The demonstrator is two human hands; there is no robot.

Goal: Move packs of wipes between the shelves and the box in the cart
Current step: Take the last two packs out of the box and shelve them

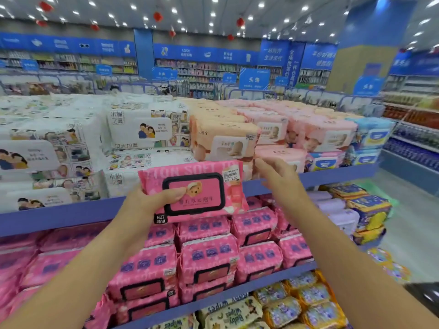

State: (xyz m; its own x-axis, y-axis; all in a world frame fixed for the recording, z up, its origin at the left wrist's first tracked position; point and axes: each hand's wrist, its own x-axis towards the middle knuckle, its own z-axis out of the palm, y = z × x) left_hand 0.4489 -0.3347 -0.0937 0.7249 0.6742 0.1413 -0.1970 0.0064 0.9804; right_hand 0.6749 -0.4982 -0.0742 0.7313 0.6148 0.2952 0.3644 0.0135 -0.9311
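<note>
**Wipes pack (193, 191) held at front edge of top shelf (59, 216)**

Gripped at left end by left hand (147, 200), thumb across black-framed lid; above matching pink packs (209, 257) on middle shelf. Judged light, soft-bodied, film slippery; short ends safest for hold, lid flap not. Right hand (278, 176) spread, empty, just beside pack's right corner.
</note>
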